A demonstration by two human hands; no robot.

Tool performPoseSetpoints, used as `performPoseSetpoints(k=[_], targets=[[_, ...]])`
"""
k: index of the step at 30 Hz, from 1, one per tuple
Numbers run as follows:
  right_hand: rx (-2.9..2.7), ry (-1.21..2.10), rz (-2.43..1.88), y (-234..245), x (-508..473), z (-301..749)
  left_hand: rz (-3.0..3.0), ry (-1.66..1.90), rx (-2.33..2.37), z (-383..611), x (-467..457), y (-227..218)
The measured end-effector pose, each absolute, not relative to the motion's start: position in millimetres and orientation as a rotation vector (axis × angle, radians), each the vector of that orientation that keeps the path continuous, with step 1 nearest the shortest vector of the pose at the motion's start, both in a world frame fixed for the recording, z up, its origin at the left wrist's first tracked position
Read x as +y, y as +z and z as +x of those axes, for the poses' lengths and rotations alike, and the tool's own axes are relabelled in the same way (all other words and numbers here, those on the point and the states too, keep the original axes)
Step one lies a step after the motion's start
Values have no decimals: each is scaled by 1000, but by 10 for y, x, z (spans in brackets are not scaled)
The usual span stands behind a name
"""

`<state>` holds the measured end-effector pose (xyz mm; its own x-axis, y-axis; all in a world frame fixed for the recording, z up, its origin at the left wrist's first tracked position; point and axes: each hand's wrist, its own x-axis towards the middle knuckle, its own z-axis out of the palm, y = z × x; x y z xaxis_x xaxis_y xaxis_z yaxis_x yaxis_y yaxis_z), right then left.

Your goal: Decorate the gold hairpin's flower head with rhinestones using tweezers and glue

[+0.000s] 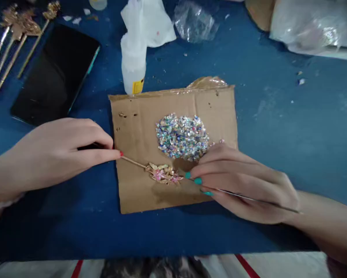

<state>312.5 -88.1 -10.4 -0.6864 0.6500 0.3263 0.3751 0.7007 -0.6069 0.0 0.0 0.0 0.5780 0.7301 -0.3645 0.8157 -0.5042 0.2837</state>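
A brown cardboard sheet [220, 112] lies on the blue table. On it sits a pile of small iridescent sequins [182, 136]. My left hand [54, 152] is closed, pinching the thin stick end of a gold hairpin ornament [163, 173] with pink petals that rests on the cardboard. My right hand [243, 183] is closed on a thin metal needle tool [257, 200], its tip close to the ornament's right side, just below the sequin pile.
A black phone [56, 73] lies at the upper left beside several gold hairpins [14, 42]. A white glue bottle [133, 63] stands behind the cardboard, with a white tissue [150, 21] and clear plastic bags [195, 21] further back. A large bag [315, 25] fills the upper right.
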Motion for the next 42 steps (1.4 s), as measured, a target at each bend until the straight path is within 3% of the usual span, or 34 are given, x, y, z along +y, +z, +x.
performPoseSetpoints(k=[13, 25, 36, 42], targets=[[-2285, 780, -779, -57, -904, 3212, 2468, -101, 1162, -62, -33, -37], [-2274, 470, -888, -99, -833, 3222, 2668, 137, 840, -39, -1, -26], [-2263, 417, -924, -125, -756, 3227, 2395, -165, 1191, 12, -15, 26], [-2204, 452, -914, -104, -738, 3207, 2384, -161, 1198, 31, -5, 38]])
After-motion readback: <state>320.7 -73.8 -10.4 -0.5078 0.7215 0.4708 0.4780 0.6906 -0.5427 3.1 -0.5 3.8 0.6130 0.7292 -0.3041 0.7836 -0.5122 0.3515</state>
